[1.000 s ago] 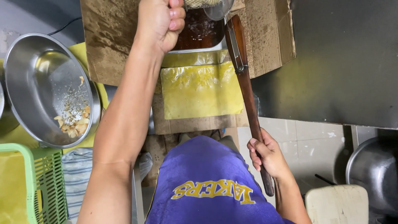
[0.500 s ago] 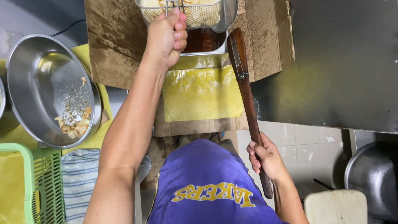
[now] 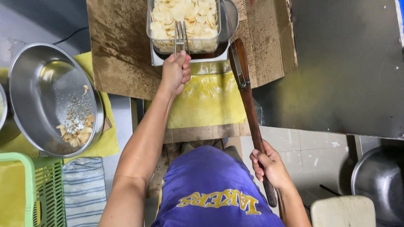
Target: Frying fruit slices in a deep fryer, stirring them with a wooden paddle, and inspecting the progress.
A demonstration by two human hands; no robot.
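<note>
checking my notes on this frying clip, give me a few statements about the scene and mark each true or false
1. The left hand grips the fry basket by its wire handle. True.
2. The basket is empty. False: it is full of pale chips.
3. The right hand holds a long wooden paddle. True.
4. The steel bowl is full to the brim. False: only a few scraps lie in it.

steel bowl left, cardboard wall right
</note>
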